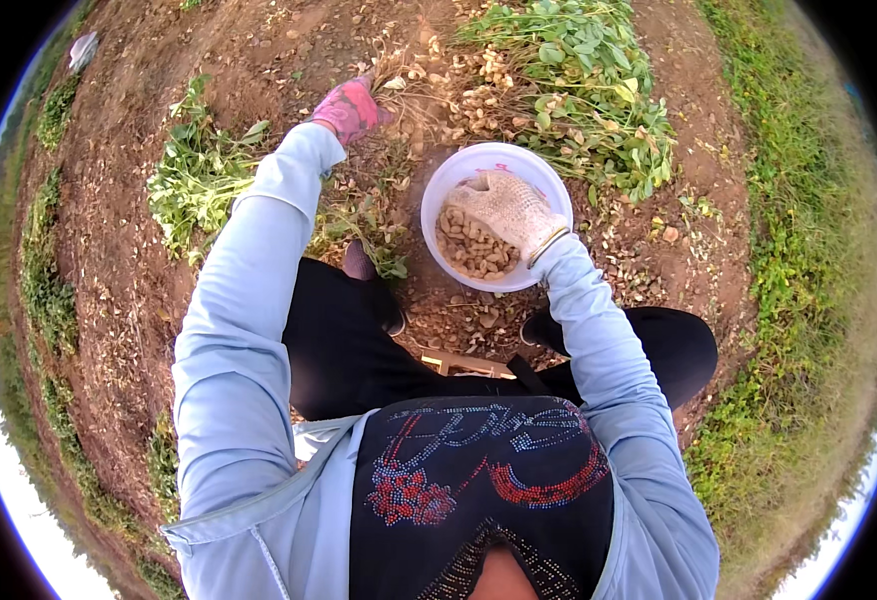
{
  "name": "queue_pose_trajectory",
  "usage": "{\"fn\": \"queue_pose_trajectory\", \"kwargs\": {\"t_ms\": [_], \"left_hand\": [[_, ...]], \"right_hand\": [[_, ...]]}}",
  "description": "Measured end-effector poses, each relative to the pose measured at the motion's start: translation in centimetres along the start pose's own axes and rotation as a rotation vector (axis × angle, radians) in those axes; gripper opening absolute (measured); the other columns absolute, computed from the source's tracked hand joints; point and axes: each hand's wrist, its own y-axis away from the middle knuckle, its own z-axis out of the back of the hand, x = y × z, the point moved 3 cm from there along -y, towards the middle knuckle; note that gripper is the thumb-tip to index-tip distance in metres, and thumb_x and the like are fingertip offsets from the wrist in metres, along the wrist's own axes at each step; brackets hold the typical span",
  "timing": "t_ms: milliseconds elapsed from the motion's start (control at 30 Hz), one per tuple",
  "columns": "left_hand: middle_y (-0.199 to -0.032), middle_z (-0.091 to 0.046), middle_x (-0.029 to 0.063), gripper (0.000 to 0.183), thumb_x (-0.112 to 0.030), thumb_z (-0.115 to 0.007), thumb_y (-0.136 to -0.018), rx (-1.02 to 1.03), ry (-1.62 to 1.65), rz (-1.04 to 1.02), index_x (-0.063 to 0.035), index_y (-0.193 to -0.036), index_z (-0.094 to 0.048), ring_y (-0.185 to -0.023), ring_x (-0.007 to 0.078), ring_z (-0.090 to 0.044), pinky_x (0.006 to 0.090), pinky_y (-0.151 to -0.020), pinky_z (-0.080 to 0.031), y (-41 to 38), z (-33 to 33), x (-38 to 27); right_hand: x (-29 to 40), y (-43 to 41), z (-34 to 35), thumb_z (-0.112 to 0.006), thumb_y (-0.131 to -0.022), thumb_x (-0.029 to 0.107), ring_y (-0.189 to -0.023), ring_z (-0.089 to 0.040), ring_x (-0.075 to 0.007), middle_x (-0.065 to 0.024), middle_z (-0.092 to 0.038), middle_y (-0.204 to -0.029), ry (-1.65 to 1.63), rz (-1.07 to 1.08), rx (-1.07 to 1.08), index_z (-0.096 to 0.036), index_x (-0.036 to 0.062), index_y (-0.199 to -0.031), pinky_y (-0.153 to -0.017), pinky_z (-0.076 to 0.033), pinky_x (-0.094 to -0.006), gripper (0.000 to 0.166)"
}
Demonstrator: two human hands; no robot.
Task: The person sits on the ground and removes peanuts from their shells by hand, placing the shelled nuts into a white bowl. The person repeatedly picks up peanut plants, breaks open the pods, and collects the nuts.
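Observation:
My left hand [350,111], in a pink patterned glove, reaches forward to the thin dry roots [401,84] of pulled peanut plants. Its fingers curl beside the roots, and whether they grip them is not clear. A white plastic bucket [432,244] stands on the soil in front of me, partly filled with unshelled peanuts [476,244]. Inside it, my right hand [506,210] in an off-white knit glove rests over the peanuts, back upward. The fingertips there are hidden. Beyond the bucket, peanut pods [483,105] still hang on the roots of leafy peanut plants [588,82].
More green plants [202,176] lie on the soil at the left. Below the bucket, a wooden edge [468,365] shows between my legs. A grassy strip [791,247] runs along the right. Something white [83,51] lies far off at upper left.

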Motion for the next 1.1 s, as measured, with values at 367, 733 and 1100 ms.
{"fn": "queue_pose_trajectory", "kwargs": {"t_ms": [367, 733, 1100], "left_hand": [[-0.120, -0.058, 0.0125, 0.071, -0.035, -0.072, -0.078, 0.268, 0.627, -0.111, 0.0000, -0.131, -0.039, -0.107, 0.0192, -0.055, 0.0323, -0.091, -0.045, 1.9, -0.7, 0.0], [-0.128, -0.052, 0.0099, 0.064, -0.025, -0.067, -0.085, 0.307, 0.787, -0.218, -0.0022, -0.135, -0.035, -0.113, 0.0181, -0.052, 0.0318, -0.096, -0.043, 2.5, -0.6, -1.7], [-0.112, -0.063, 0.0111, 0.057, -0.046, -0.062, -0.084, 0.198, 0.100, -0.071, -0.0030, -0.121, -0.055, -0.100, 0.0217, -0.059, 0.0324, -0.089, -0.045, 5.3, 4.5, 1.4]], "right_hand": [[-0.8, -4.4, 1.4, -0.060, -0.085, 0.038, -0.093, -0.060, -0.0238, -0.0149, -0.064, -0.102, -0.527, 0.028, -0.336, -0.060, 0.0013, -0.109, -0.082, -0.046, -0.0329, 0.044], [2.7, -8.6, 1.3, -0.063, -0.083, 0.042, -0.097, -0.061, -0.0255, -0.0211, -0.063, -0.104, -0.327, -0.039, -0.284, -0.053, 0.0022, -0.119, -0.082, -0.047, -0.0337, 0.055], [-4.2, -7.4, 4.0, -0.060, -0.078, 0.054, -0.101, -0.059, -0.0330, -0.0183, -0.062, -0.106, 0.203, -0.319, -0.284, -0.056, 0.0087, -0.104, -0.088, -0.044, -0.0394, 0.053]]}}
